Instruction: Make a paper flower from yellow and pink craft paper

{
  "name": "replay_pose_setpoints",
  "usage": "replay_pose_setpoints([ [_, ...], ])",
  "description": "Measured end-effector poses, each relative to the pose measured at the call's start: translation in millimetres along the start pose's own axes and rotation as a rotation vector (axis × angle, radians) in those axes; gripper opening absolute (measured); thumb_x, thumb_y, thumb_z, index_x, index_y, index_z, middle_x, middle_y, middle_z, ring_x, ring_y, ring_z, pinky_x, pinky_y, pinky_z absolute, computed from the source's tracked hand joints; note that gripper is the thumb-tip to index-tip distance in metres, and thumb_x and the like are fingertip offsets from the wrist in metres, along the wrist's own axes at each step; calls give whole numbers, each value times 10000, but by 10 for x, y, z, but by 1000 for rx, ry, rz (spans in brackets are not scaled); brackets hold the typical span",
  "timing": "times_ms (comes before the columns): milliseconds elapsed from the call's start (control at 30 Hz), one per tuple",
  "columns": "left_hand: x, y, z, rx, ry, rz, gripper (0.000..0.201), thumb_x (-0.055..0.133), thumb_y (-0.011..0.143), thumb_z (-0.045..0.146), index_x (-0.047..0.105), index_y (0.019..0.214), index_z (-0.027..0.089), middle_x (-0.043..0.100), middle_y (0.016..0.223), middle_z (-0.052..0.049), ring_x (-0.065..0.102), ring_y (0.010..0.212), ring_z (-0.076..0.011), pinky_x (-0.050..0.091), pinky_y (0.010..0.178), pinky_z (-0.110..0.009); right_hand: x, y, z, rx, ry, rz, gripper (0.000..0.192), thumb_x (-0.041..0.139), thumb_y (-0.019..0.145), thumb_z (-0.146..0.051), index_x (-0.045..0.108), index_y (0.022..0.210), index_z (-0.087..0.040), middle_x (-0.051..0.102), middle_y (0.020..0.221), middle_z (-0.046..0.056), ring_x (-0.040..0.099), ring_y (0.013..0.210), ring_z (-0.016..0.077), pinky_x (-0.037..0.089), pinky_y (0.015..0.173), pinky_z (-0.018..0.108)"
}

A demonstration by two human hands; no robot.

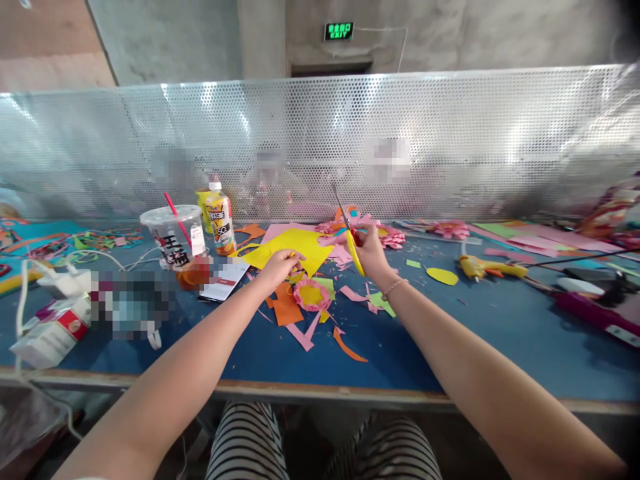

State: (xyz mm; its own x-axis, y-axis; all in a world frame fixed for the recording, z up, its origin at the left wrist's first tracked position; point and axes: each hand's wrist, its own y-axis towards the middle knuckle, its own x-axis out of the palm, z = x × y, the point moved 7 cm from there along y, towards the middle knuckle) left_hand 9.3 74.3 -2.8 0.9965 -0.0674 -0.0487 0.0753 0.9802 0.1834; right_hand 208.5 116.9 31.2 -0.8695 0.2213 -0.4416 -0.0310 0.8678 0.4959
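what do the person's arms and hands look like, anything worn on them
Both forearms are bare, with no sleeves in view. The right hand has a thin bracelet at the wrist. The left hand shows no gloves, watch or bracelet; rings are too small to tell.

Craft workshop, industrial shell: blue counter [450, 347] strewn with paper scraps [300, 333], paper flowers [450, 229], glue gun [480, 268]; perforated metal screen [320, 140] behind, bare concrete wall [450, 33], green exit sign [339, 30].
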Motion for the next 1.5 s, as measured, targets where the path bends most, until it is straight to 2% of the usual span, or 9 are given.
replay_pose_setpoints([
  [133, 7, -46, -2, -104, -187, 4, 231, 570, 729, 329, 598, 684, 104, 537, 567, -10, 317, 394, -20, 250, 403, -181, 123, -168, -321, -129, 342, -126, 457, 572, 686, -388, 298, 1016, -230, 585, 857, 11, 589, 809, 156, 458, 702, 278],
  [267, 34, -77, -19, -194, -243, -2, 294, 636, 670, 396, 593, 695, 106, 580, 599, -27, 294, 391, -12, 231, 382, -172, 205, -300, -496, -182, 395, -191, 441, 595, 654, -334, 315, 982, -239, 578, 861, 7, 580, 793, 143, 455, 702, 268],
  [400, 43, -71, -9, -142, -252, -33, 244, 704, 604, 300, 547, 630, 115, 528, 558, 12, 305, 397, -7, 225, 384, -164, 233, -335, -519, -233, 333, -159, 430, 582, 656, -275, 334, 1006, -233, 565, 844, 5, 562, 764, 132, 452, 682, 247],
  [633, 6, -17, -16, -41, -188, -39, 160, 648, 626, 206, 513, 595, 124, 487, 542, 23, 317, 396, -5, 215, 386, -168, 272, -312, -439, -291, 211, -146, 428, 537, 672, -213, 348, 1056, -223, 571, 901, 27, 554, 790, 129, 447, 700, 238],
  [833, -85, -2, 14, 3, -118, 74, 132, 610, 628, 189, 487, 609, 146, 421, 497, 53, 315, 379, -13, 247, 388, -167, 143, -225, -380, -313, 129, -24, 453, 514, 681, -205, 352, 1104, -206, 571, 920, 48, 553, 798, 139, 445, 692, 255],
  [1000, -112, -33, 64, 14, -142, 122, 132, 590, 631, 185, 461, 630, 161, 347, 465, 80, 296, 374, -19, 270, 394, -160, -87, -68, -89, -301, 3, 97, 456, 538, 647, -186, 400, 1081, -207, 575, 828, 27, 553, 748, 158, 451, 675, 301],
  [1167, -136, -36, 124, 78, -87, 153, 121, 582, 630, 195, 467, 656, 169, 340, 472, 83, 303, 383, -29, 260, 382, -159, -273, 47, 197, -138, -140, 199, 383, 573, 658, -249, 434, 1011, -198, 560, 772, 32, 552, 716, 193, 433, 670, 360],
  [1367, -131, -11, 104, 101, -10, 150, 107, 569, 647, 216, 478, 673, 167, 385, 532, 70, 322, 400, -32, 259, 390, -171, -10, 5, 11, -153, 268, -9, 427, 608, 669, -417, 371, 970, -227, 477, 709, -30, 503, 607, 130, 426, 565, 281],
  [1500, -60, -25, 143, 156, 84, 76, 123, 576, 661, 227, 471, 639, 166, 342, 515, 74, 321, 415, -39, 274, 420, -183, 196, -111, -180, -149, 390, -166, 487, 665, 617, -392, 338, 946, -242, 432, 677, -63, 450, 557, 97, 382, 507, 241],
])
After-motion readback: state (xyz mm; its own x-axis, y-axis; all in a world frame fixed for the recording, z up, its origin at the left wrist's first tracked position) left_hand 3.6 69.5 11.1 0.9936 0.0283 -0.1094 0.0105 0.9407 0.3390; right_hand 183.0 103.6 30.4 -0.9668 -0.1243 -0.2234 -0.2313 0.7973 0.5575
